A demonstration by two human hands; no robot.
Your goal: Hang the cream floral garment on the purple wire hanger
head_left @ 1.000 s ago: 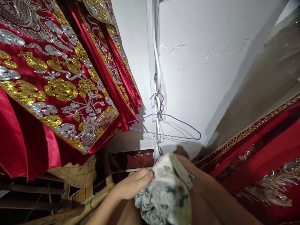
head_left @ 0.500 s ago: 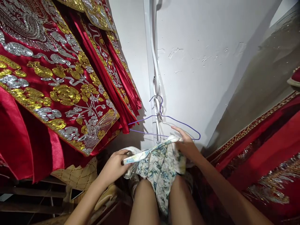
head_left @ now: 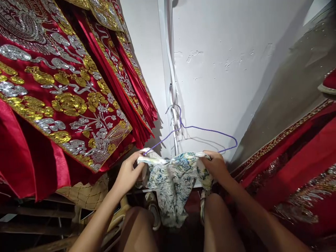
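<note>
A white garment (head_left: 170, 175) with a blue-green floral print hangs stretched between my two hands. My left hand (head_left: 132, 169) is closed on its left top edge, where the left end of a purple hanger (head_left: 210, 130) reaches into the cloth. On the other side my right hand (head_left: 214, 164) pinches the right top edge, just below the hanger's right arm, whose end sticks out past the hand. The hanger hooks onto a white strip (head_left: 169, 59) on the wall. Part of its lower bar is hidden behind the garment.
Red robes (head_left: 70, 105) with gold and silver embroidery hang at the left. More red embroidered cloth (head_left: 296, 168) lies along the right. A white wall (head_left: 215, 63) with peeling patches stands ahead. Slatted wood (head_left: 34, 213) is at the lower left, and shoes (head_left: 153, 210) are below.
Both hands have lifted the garment onto the hanger's level, and its left end is now inside the cloth. The hanger has tilted and shifted right. My knees have spread apart.
</note>
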